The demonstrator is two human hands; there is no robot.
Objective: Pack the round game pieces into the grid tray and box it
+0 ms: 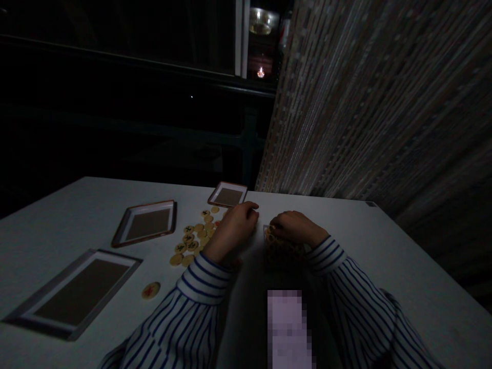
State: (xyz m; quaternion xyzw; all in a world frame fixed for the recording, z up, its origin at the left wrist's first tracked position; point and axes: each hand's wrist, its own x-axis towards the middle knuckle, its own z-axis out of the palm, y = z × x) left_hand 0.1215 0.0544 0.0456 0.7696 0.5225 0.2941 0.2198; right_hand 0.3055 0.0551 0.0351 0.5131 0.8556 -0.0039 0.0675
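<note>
Round wooden Chinese chess pieces (192, 245) lie in a loose cluster on the white table, some showing dark or red characters. Just right of them is my left hand (235, 229), its fingers loosely bent and apart with nothing visible in them. My right hand (298, 227) reaches over a small dark box (282, 261) filled with more pieces. Its fingertips are closed at the box's left edge on what looks like a Chinese chess piece (272, 228). The hand and deep shadow hide much of the box. One red-marked piece (150, 290) lies apart, near my left sleeve.
Three shallow trays or lids lie on the table (384, 266): a large one (90, 292) at the left, a middle one (148, 223) behind it, and a small one (228, 195) at the back. A string curtain (346, 102) hangs beyond the right back edge. The room is dim.
</note>
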